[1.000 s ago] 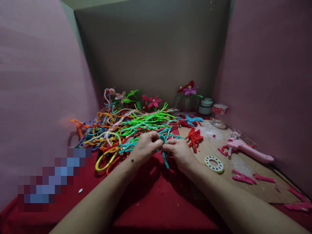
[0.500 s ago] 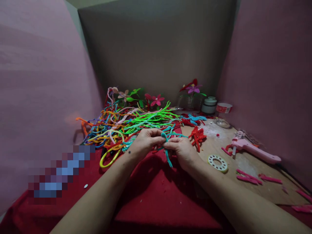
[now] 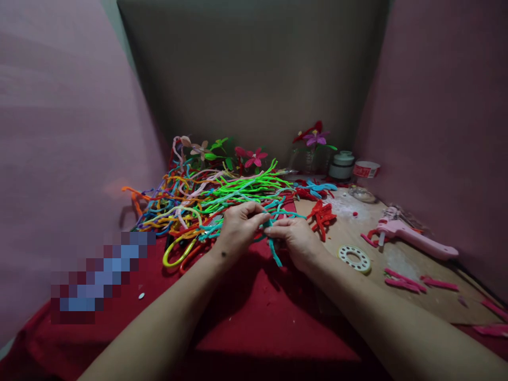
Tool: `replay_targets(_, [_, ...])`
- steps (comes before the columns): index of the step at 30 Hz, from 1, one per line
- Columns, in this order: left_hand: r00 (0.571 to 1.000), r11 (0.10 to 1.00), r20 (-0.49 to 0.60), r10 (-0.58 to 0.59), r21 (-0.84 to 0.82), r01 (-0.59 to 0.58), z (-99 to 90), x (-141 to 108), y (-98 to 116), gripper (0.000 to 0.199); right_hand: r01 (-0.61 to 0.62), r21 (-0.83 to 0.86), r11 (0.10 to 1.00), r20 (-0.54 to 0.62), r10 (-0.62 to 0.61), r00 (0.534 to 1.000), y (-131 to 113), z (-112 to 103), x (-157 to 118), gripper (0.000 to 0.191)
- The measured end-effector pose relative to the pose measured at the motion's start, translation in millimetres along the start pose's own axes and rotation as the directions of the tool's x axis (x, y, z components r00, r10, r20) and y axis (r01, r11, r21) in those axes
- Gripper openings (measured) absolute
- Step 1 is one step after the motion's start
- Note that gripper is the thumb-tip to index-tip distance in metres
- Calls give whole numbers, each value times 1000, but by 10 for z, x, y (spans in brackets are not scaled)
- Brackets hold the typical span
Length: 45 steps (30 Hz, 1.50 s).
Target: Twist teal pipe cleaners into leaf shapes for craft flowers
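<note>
Between my fingers is a teal pipe cleaner (image 3: 275,254), its loose end hanging down over the red cloth. My left hand (image 3: 240,225) is closed in a pinch on its upper part, thumb and forefinger together. Close beside it, my right hand (image 3: 296,238) pinches the same pipe cleaner just above the hanging end. The fingers partly hide its bent upper part. Just behind the hands lie more teal pipe cleaners (image 3: 293,214) and a heap of bright green ones (image 3: 246,188).
Yellow-handled scissors (image 3: 178,251) lie left of my hands on the red cloth (image 3: 254,328). To the right, a board (image 3: 381,296) bears a pink glue gun (image 3: 420,241), a white holed ring (image 3: 354,259) and red pipe-cleaner pieces (image 3: 322,218). Pipe-cleaner flowers (image 3: 255,157) stand at the back.
The teal loop that stood above my fingertips is lower and mostly hidden between them now. My left hand has turned slightly, and the view has shifted a little.
</note>
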<state>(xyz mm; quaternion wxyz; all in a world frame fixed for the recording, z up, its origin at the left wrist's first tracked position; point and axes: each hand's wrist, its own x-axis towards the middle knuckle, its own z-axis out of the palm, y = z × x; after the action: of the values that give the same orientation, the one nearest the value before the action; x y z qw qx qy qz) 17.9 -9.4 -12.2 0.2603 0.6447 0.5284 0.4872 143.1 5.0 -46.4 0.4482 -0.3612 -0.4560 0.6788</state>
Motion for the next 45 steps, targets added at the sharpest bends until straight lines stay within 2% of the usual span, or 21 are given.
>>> replay_targets(2, [988,984,-78,130,132,-119,41,-18,-11,10,6,12,1000,2,-6,1000,-1,-3,-1,12])
replay_targets(3, [984,977,-92,152,165,-136,49,-16,-16,10,5,22,1000,13,-5,1000,-1,-5,-2,12])
replay_targets(5, [992,992,-103,74,108,-63,28,10,-17,14,-17,45,999,51,15,999,-1,-10,-2,13])
replay_targets(8, [992,988,-61,-112,-114,104,-74,76,0,22,-43,98,994,76,36,996,-13,-22,9,17])
replay_targets(9, [991,979,-19,-134,-159,129,-115,95,7,24,-33,129,991,64,25,998,-22,-28,16,18])
replay_targets(11, [983,978,133,-128,-149,147,-180,115,16,27,4,190,982,35,-11,999,-45,-42,35,20])
replay_targets(13, [943,986,308,-126,-61,152,-210,111,19,26,35,218,975,11,-38,999,-67,-57,55,20])
replay_targets(15, [914,991,385,-132,35,128,-201,89,13,23,47,206,977,2,-48,999,-77,-68,72,21])
replay_targets(19, [958,974,285,-28,222,-38,-110,26,-2,27,91,116,989,-66,-84,994,-58,-72,79,25])
replay_targets(22, [983,875,134,124,453,-172,-29,-27,-7,28,160,28,987,-108,-156,982,-37,-67,68,26])
replay_targets(24, [977,814,33,211,548,-194,8,-50,-8,26,196,12,980,-111,-194,975,-38,-65,61,24])
replay_targets(25, [976,819,-4,219,545,-182,17,-53,-8,26,210,20,977,-110,-207,972,-46,-65,60,23])
replay_targets(27, [989,910,-58,135,403,-100,13,-41,-12,29,224,63,972,-118,-216,969,-76,-65,61,21])
replay_targets(29, [996,993,-71,-49,108,57,-4,-10,-24,29,214,136,967,-144,-195,970,-116,-66,70,21])
replay_targets(31, [974,956,17,-226,-189,225,-9,21,-44,29,197,224,954,-161,-163,973,-154,-65,81,22])
replay_targets(33, [939,876,187,-289,-343,338,15,38,-68,30,191,299,935,-166,-147,975,-175,-62,93,23])
replay_targets(36, [895,806,371,-247,-434,402,88,28,-87,26,196,345,918,-171,-144,975,-165,-53,108,26])
replay_targets(40, [884,762,390,-259,-479,435,149,-11,-66,23,224,342,912,-152,-182,971,-112,-45,107,27])
replay_targets(45, [842,785,435,-318,-378,491,237,-73,-23,24,232,235,944,-173,-195,966,-60,-62,96,24])
